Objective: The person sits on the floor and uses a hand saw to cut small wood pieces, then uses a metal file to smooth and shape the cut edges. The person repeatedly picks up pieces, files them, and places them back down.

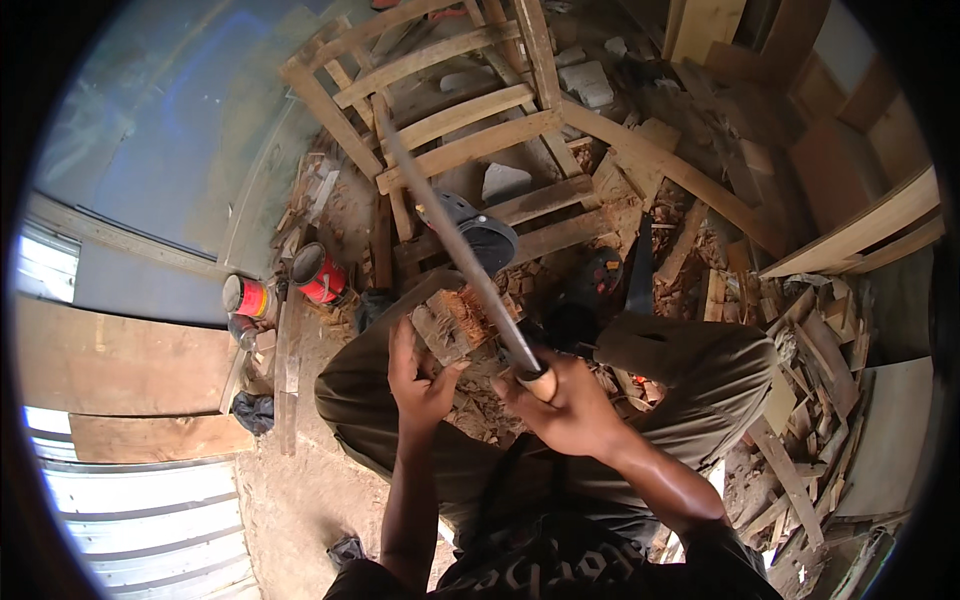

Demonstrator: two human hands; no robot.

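My right hand [575, 405] is closed around the wooden handle of a long, narrow metal tool [450, 235], shaped like a file. Its shaft slants up and away to the left, passing over a rough block of wood [437, 335]. My left hand [415, 385] grips that block from its left and near side, thumb along the near edge. One face of the block is weathered grey, another a rough orange-brown. Whether the tool touches the wood I cannot tell. Both hands are between my bent legs, in brown trousers [690, 385].
Beyond my feet stands a wooden frame with slats [460, 110]. A dark shoe [480, 235] is before it. Two red cans [318, 273] stand at left beside a plank [287, 370]. Scrap wood [825, 350] is heaped at right, and chips litter the ground.
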